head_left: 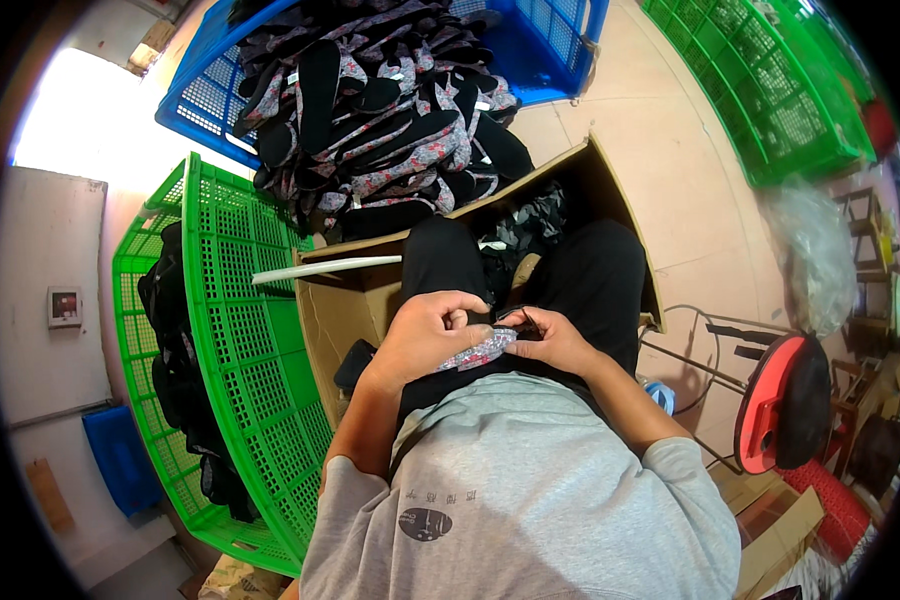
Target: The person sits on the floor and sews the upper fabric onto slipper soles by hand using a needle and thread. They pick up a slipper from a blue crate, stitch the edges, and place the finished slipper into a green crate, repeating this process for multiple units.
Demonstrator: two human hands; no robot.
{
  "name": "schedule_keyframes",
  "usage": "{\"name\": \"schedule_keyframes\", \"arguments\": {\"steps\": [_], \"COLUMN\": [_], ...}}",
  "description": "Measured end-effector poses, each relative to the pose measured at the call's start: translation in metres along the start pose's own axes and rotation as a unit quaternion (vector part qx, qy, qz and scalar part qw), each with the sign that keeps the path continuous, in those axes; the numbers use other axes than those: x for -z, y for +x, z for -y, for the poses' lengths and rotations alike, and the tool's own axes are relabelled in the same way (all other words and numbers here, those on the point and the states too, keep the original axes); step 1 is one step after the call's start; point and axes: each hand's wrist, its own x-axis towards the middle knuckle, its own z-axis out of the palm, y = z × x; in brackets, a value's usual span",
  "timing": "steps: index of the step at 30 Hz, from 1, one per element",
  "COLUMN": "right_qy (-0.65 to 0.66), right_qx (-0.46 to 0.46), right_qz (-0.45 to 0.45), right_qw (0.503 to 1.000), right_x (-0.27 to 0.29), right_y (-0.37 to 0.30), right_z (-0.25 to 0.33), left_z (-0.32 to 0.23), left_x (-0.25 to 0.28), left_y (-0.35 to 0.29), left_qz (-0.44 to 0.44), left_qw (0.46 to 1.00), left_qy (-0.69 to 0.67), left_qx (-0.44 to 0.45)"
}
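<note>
While the person sits with knees apart over an open cardboard box [360,300], both hands meet at the lap on one floral-patterned insole [478,351]. The left hand [428,335] curls closed over its left end, and the right hand [555,340] pinches its right end. A heap of matching insoles [380,110] fills the blue crate [535,45] ahead; a green crate [240,330] stands to the left.

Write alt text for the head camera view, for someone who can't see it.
Seen from above, a seated person's left hand and right hand together hold a floral-patterned shoe piece over their lap. An open cardboard box sits in front of the knees, beyond it a blue crate heaped with similar black and floral pieces, and a green crate on the left.
</note>
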Motion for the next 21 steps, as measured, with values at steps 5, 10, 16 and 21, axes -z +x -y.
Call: {"name": "schedule_keyframes", "arguments": {"steps": [5, 10, 16, 21], "right_qy": [-0.004, -0.009, -0.068, -0.1], "right_qx": [-0.01, -0.002, -0.023, 0.037], "right_qz": [-0.013, -0.003, 0.029, 0.034], "right_qw": [1.0, 1.0, 0.997, 0.994], "right_x": [-0.002, -0.003, 0.018, 0.027], "right_y": [0.002, 0.001, -0.001, 0.0], "right_z": [0.0, 0.0, 0.015, 0.032], "left_z": [0.001, 0.016, 0.018, 0.017], "left_x": [-0.006, -0.011, -0.012, -0.013], "left_y": [0.002, 0.007, 0.006, 0.009], "left_qz": [-0.037, -0.073, -0.076, -0.069], "left_qw": [0.983, 0.976, 0.983, 0.986], "left_qy": [0.152, 0.127, 0.107, 0.103], "left_qx": [-0.096, -0.163, -0.127, -0.108]}}
